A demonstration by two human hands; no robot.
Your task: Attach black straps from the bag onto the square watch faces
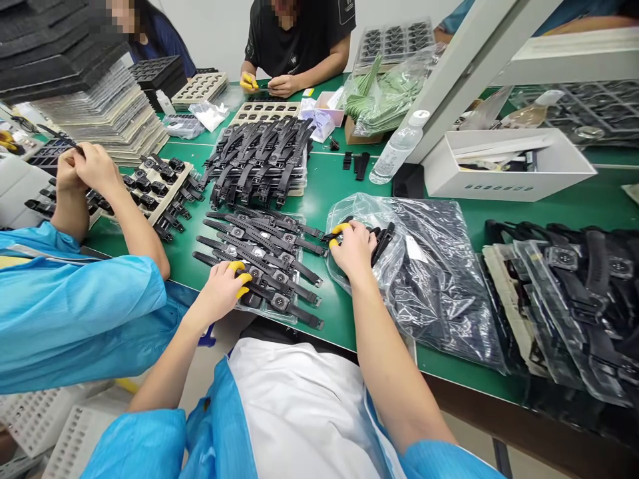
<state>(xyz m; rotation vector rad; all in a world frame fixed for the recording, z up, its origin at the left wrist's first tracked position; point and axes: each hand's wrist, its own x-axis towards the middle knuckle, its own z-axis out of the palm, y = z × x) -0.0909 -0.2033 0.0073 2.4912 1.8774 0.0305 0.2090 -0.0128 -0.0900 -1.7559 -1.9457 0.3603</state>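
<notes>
Rows of black smartwatches with straps (282, 259) lie slanted across a clear tray in front of me. My left hand (219, 291), with yellow finger cots, is at the tray's near left side, its fingers closed on the strap end of one smartwatch (255, 273). To the right, my right hand (355, 249) is at the mouth of a clear plastic bag (429, 266) full of dark items. Its fingers are closed around black watch straps (383, 241) whose ends stick out past the hand; the fingertips are partly hidden.
Behind the tray stands a taller stack of watch-filled trays (262, 159). More watch trays (574, 286) lean at the right. A water bottle (399, 148) and a white box (509, 166) stand at the back. A co-worker's hands (90, 166) are at the left; another person (299, 46) sits opposite.
</notes>
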